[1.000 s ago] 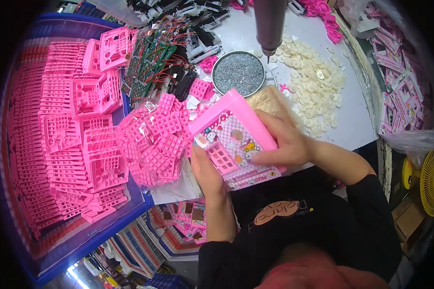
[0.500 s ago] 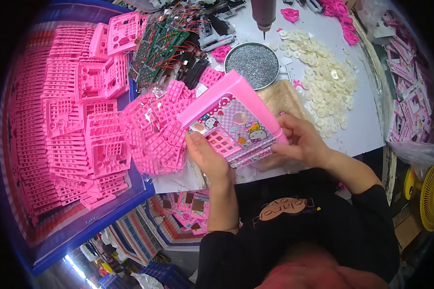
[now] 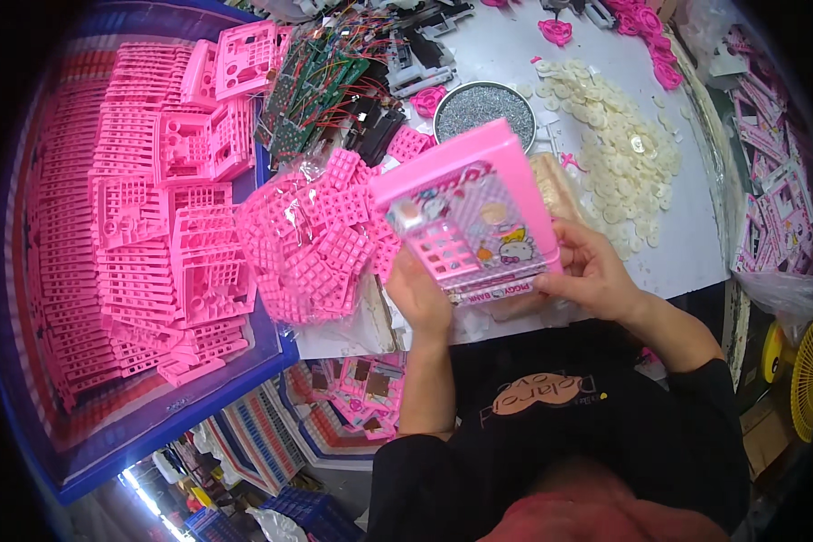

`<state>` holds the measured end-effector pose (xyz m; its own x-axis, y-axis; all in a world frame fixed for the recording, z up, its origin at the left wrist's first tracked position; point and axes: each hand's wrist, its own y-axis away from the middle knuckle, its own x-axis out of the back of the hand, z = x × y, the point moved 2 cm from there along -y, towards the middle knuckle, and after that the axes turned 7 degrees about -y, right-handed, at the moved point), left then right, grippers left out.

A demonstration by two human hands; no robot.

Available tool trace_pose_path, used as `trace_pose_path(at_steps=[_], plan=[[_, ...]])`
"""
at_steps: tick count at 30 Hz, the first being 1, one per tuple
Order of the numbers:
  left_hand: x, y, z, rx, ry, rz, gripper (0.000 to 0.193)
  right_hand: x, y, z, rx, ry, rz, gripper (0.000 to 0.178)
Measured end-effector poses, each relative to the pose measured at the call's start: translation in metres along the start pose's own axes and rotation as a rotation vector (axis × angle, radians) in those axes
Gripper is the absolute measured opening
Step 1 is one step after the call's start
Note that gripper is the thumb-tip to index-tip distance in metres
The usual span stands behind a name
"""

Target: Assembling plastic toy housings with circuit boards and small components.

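Observation:
Between my two hands I hold a pink plastic panel (image 3: 477, 224), tilted, with a cartoon-printed sheet on its face and a grid of square openings. My left hand (image 3: 421, 296) is closed on its lower left edge. At the lower right corner, the thumb and fingers of my right hand (image 3: 596, 273) grip the panel. Behind it stands a round tin (image 3: 484, 108) of small grey metal pieces, partly covered by the panel. A bag of pink keypad pieces (image 3: 307, 244) lies just left of my left hand, and a tan pad (image 3: 551, 181) shows beside the panel.
A blue crate (image 3: 167, 432) at the left holds stacked pink panels (image 3: 135, 181). Green circuit boards (image 3: 321, 95) with red wires lie at the back, near black and grey parts. Cream discs (image 3: 623, 154) are heaped at the right. A yellow fan (image 3: 808, 379) stands far right.
Both hands have shifted the pink panel a little to the right and turned it to a different tilt. The whole view has also moved slightly. Both hands keep their hold.

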<state>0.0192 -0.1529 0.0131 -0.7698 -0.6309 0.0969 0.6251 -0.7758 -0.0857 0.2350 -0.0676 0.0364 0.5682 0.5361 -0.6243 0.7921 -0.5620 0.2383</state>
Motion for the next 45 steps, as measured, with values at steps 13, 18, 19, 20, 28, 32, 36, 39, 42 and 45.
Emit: trace_pose_path(at_steps=[13, 18, 19, 20, 28, 32, 36, 39, 42, 45], plan=[[0.005, -0.042, 0.040, -0.746, -0.391, -0.642, 0.037, 0.084, -0.036, -0.061, 0.695, 1.284, -0.190, 0.039], [0.006, 0.010, 0.016, -0.665, -0.711, -0.806, 0.044, 0.066, -0.007, -0.042, 0.579, 1.564, -0.280, 0.048], [0.006, 0.010, 0.015, -0.658, -0.736, -0.801, 0.045, 0.068, -0.011, -0.039, 0.587, 1.583, -0.250, 0.051], [0.004, 0.008, 0.017, -0.658, -0.760, -0.796, 0.046, 0.072, -0.017, -0.036, 0.599, 1.605, -0.214, 0.053], [-0.009, -0.008, 0.024, -0.593, -0.861, -0.782, 0.036, 0.064, -0.013, -0.037, 0.449, 1.773, -0.178, 0.060], [-0.042, 0.003, 0.037, -0.630, -0.775, -0.643, 0.040, 0.064, -0.019, -0.033, 0.503, 1.738, -0.169, 0.059], [-0.047, 0.012, 0.018, -0.634, -0.880, -0.782, 0.048, 0.080, -0.022, -0.054, 0.396, 1.358, -0.054, 0.040], [-0.048, 0.009, 0.018, -0.622, -0.855, -0.792, 0.048, 0.107, -0.046, -0.093, 0.358, 1.293, 0.394, 0.022], [-0.049, 0.009, 0.016, -0.610, -0.840, -0.780, 0.048, 0.128, -0.071, -0.104, 0.389, 1.731, 0.197, 0.018], [-0.048, 0.009, 0.014, -0.608, -0.821, -0.771, 0.048, 0.133, -0.084, -0.105, 0.436, 2.015, -0.118, 0.015]])
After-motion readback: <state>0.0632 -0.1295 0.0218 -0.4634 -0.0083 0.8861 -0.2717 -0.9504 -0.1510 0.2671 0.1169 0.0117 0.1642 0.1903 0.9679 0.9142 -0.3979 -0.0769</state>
